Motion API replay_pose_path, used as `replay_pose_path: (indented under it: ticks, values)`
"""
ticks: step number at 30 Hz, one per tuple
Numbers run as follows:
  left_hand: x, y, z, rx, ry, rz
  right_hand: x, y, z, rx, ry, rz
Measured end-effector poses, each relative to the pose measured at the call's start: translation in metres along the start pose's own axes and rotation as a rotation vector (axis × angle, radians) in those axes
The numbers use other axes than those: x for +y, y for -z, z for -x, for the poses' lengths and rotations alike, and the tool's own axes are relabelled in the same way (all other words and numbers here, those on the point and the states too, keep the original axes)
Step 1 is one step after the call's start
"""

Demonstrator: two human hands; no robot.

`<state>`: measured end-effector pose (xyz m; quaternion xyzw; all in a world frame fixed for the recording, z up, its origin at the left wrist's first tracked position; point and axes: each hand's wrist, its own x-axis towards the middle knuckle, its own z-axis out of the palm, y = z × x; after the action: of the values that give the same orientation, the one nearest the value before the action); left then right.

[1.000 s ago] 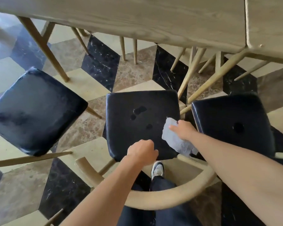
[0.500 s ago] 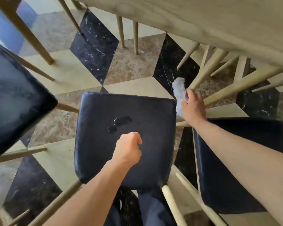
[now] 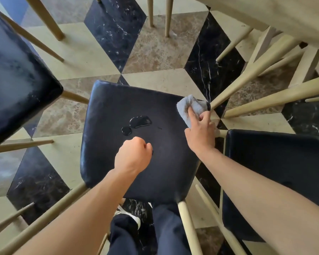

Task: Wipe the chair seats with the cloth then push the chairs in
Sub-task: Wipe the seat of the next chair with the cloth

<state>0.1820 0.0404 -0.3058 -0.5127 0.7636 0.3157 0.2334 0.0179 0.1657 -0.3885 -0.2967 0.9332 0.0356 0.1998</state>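
Right hand (image 3: pixel 201 133) is gripping the pale grey terry cloth (image 3: pixel 191 107), pressing it on the black padded chair seat's (image 3: pixel 166 162) far right corner; left hand (image 3: pixel 133 155) is hovering fisted, empty, near two puddles (image 3: pixel 136 123).

This looks like a dining area, in a home or perhaps a restaurant; which one cannot be told. A long pale wooden surface (image 3: pixel 276 13) runs across the upper right, with tapered pale wood legs (image 3: pixel 254 70) slanting beneath it. Several matching chairs stand close together beside it, each with a black padded leather-like seat: a middle seat (image 3: pixel 155 162), a left seat (image 3: pixel 13 85) and a right seat (image 3: pixel 276 172). The floor (image 3: pixel 155 52) is polished marble laid in a cube pattern of black, brown and cream tiles.
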Motion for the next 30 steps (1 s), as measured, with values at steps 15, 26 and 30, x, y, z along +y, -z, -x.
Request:
replay_pose_path:
  ticks: [15,26,30]
  values:
    - [-0.093,0.053,0.003,-0.14,-0.186,-0.371,-0.077,0.014,-0.037,-0.007,-0.378,-0.295]
    - [-0.125,0.121,-0.039,-0.053,-0.139,-0.408,-0.221,-0.027,0.019,-0.155,0.447,-0.038]
    - [-0.119,0.114,-0.041,-0.052,-0.172,-0.285,-0.171,-0.013,-0.011,-0.101,0.393,0.058]
